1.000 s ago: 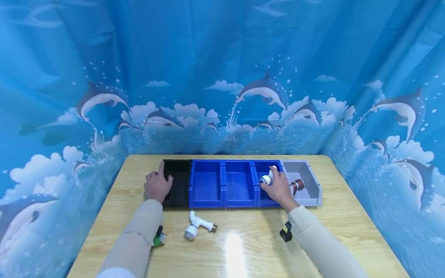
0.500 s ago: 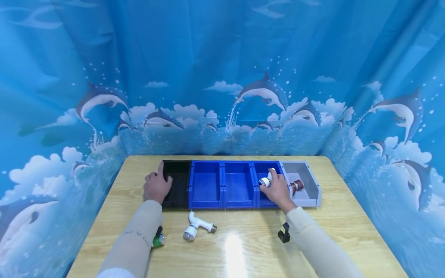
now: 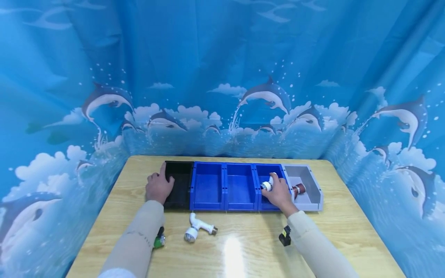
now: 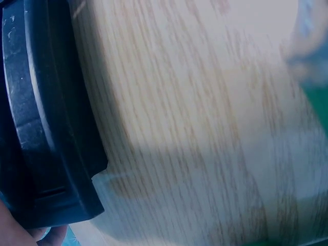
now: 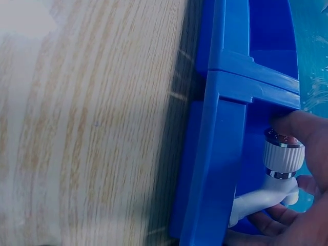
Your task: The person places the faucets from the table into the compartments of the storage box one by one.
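Note:
My right hand grips a white faucet with a ribbed collar and a clear knob. It is inside the rightmost blue bin, the spout pointing toward the bin's front wall in the right wrist view. Fingers partly cover the faucet. My left hand holds the left wall of the black bin, its thumb over the inside and its index finger along the rim. In the left wrist view, only a bit of that hand shows below the black bin's corner.
Two more blue bins stand in the row. A grey bin at the right end holds a reddish-brown cylinder. On the wooden table lie another white faucet, a green item and a black item near the sleeves.
The head view has shifted slightly. Both hands keep their places at the bins, and the right hand still grips the faucet.

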Demonstrator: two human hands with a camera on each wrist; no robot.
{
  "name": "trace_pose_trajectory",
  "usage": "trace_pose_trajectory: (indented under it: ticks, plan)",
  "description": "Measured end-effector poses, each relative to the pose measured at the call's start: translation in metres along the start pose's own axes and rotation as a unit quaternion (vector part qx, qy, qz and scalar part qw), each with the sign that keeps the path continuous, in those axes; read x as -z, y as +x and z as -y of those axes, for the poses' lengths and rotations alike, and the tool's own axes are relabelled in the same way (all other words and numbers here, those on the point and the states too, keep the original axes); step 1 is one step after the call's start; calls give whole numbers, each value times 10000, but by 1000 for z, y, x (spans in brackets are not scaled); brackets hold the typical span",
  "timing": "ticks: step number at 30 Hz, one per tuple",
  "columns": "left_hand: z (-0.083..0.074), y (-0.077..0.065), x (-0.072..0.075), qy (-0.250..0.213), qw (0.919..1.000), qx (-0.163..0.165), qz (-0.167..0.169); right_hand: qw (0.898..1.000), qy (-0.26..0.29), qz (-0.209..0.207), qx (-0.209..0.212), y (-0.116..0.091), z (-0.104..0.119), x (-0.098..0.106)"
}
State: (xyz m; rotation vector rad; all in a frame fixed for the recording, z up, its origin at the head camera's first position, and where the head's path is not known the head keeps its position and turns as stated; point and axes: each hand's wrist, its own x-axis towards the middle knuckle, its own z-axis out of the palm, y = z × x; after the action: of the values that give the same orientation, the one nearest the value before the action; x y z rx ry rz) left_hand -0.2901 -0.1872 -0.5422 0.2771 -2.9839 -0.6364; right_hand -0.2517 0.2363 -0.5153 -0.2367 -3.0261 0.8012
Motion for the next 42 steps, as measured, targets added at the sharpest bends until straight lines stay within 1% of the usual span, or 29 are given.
trace_pose_trajectory:
  ticks: [3,11,21,27,34,42]
  plan:
    - [0,0,0,-21,10000,-22,-36,10000,-34,-32,54,0,-1,0]
    - [-3,-1,3,-19,10000,-77,13,9999,-62,112,-74,1,-1,0]
    - [-1,1,-1,-72,9999,-80,-58,9992,-22,328,-210,3,0,-2]
    - [1,2,-3,-68,9998,-125,-125,9993,-66,282,-239,4,0,-2]
    - [0,2,-3,-114,9997,-128,-156,9992,-75,259,-294,4,2,-2]
    - [1,0,0,-154,9999,-66,-16,9992,-49,291,-269,3,3,-4]
